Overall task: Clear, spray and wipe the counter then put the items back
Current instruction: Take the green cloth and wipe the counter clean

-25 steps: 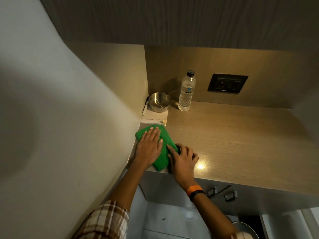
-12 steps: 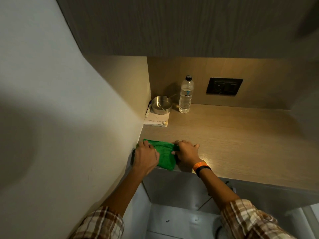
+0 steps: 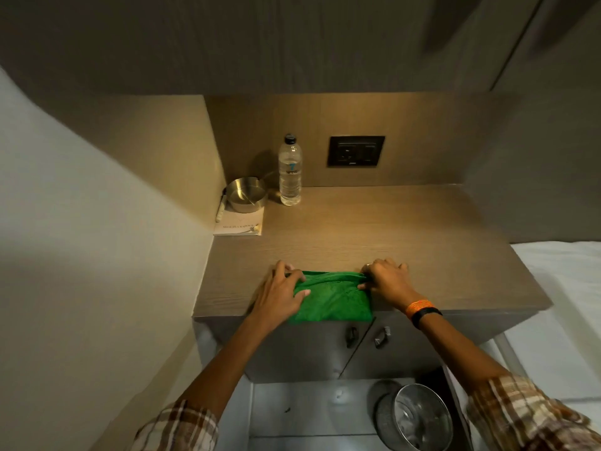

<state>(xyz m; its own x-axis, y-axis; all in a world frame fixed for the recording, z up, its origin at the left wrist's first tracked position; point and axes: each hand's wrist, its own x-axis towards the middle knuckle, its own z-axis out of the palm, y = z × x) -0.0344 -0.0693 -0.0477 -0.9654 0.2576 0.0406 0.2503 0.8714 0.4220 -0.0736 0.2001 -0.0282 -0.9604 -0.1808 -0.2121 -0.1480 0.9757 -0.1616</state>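
Here, a folded green microfibre cloth (image 3: 331, 296) lies at the front edge of the wood-grain laminate counter (image 3: 406, 242), near the middle of that edge, with its lower fold hanging slightly over the lip. The left hand (image 3: 279, 292) grips the cloth's left end, thumb laid across the green fabric and fingers curled over its far corner. The right hand (image 3: 385, 279) pinches the cloth's right end, fingers bunched tight around the upper corner, a ring showing on one finger; an orange and black wristband (image 3: 422, 310) sits on that wrist. Both forearms reach up from plaid sleeves (image 3: 520, 415) at the bottom of the view. In the back left corner of the counter stands a round brushed-steel ashtray (image 3: 246, 193), resting on the far end of a small white notepad with printed lettering (image 3: 239, 224), and a white pen (image 3: 220, 211) lies along the side wall just beside them. A clear plastic water bottle with a dark cap (image 3: 289, 170) stands upright at the back edge, just right of the ashtray. A black wall socket plate (image 3: 356, 151) is set into the back panel above the counter. Below the front edge are two cabinet doors with small metal handles (image 3: 382, 336), and a steel waste bin (image 3: 419, 418) stands on the floor.
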